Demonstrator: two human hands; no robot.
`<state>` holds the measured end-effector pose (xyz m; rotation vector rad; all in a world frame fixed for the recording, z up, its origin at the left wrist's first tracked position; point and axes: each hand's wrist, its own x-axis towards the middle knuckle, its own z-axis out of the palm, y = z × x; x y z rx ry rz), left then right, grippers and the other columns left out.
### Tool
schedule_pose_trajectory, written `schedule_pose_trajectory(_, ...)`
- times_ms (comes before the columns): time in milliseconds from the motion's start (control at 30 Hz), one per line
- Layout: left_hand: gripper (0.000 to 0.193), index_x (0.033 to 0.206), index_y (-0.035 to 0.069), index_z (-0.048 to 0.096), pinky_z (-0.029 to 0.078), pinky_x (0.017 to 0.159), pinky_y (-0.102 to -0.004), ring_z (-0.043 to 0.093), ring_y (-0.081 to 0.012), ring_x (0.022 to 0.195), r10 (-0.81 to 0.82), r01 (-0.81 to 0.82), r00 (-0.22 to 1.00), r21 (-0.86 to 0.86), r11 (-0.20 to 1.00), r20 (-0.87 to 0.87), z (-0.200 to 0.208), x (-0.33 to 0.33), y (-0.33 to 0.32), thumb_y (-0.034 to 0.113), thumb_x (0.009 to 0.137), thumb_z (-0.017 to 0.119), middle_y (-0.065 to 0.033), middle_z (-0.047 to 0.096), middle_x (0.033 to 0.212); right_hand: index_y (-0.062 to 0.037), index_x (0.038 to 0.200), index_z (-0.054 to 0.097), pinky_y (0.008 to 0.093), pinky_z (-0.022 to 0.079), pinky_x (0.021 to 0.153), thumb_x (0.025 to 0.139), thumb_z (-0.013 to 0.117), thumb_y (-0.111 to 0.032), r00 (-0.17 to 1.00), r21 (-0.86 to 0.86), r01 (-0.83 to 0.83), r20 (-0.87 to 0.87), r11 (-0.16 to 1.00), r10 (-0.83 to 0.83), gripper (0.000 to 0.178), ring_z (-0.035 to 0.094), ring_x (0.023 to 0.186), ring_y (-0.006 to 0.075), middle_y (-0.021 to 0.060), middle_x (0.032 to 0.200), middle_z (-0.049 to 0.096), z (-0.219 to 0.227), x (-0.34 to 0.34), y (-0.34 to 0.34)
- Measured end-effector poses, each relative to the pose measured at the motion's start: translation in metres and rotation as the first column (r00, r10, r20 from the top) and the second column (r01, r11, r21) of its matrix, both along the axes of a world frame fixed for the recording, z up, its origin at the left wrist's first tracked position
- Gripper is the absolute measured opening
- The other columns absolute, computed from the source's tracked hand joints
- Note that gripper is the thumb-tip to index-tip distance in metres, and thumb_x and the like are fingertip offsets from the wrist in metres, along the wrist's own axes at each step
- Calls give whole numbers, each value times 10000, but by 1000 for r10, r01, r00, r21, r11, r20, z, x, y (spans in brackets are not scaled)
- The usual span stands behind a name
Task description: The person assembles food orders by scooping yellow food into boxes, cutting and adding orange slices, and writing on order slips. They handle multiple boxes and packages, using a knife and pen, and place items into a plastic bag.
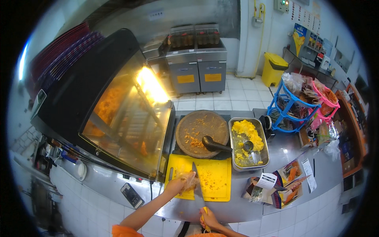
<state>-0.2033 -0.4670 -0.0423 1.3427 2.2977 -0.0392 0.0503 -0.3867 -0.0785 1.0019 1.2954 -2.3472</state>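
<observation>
My right hand [210, 219] is wrapped round the yellow handle of a long knife [198, 185]. Its blade points away from me over a yellow cutting board [222, 170] strewn with brown crumbs. My left hand [188, 182], in a clear plastic glove, is pressed down on the board just left of the blade, fingers closed; what lies under them is hidden. Beyond the board stands a round stone mortar [187, 122] with orange-brown crumbs inside, and a dark pestle [213, 144] rests across its rim. To its right, a metal tray [265, 158] with a wire basket holds yellow food and a dark ladle [248, 146].
A lit glass warming cabinet [118, 114] with fried food stands at left. Near it lies a phone [132, 195]. Open food boxes [286, 185] with paper slips sit at right, below a blue basket rack [290, 106]. Fryers [197, 71] and a yellow bin [273, 70] stand behind.
</observation>
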Motion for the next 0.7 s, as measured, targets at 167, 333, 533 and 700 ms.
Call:
schedule_pose_trajectory(167,953,1469,190,362,556,738,-413,690,-318,870,20,-36,998,306,951,57,-1,-2,21,55,629,791,-188,649,1152,-94,1045,420,292,374,348,1021,410,-451,994,-121,71,-73,990,-80,358,420,367,135,44,539,435,-6,-24,-31)
schedule_pose_trajectory(333,960,1364,75,488,512,899,-389,635,-340,1051,102,-144,971,188,972,218,-1,-13,15,96,494,895,-201,600,1245,-90,1026,413,305,351,340,1033,388,-431,984,-96,118,-120,988,-129,342,388,351,154,53,508,389,-6,-37,-57)
schedule_pose_trajectory(533,708,1163,14,607,536,796,-412,679,-345,880,60,-99,994,507,856,93,25,26,2,149,530,894,-194,698,910,-87,1036,415,292,343,345,1040,370,-420,970,-81,152,-182,985,-164,336,376,361,135,43,510,383,9,-10,-70)
schedule_pose_trajectory(700,564,1079,-7,600,542,698,-410,686,-354,762,103,-227,954,450,864,282,63,92,30,160,605,857,-169,700,779,-81,1051,432,285,348,352,1035,407,-389,973,40,196,-134,980,-189,308,390,377,123,31,527,407,31,56,-43)
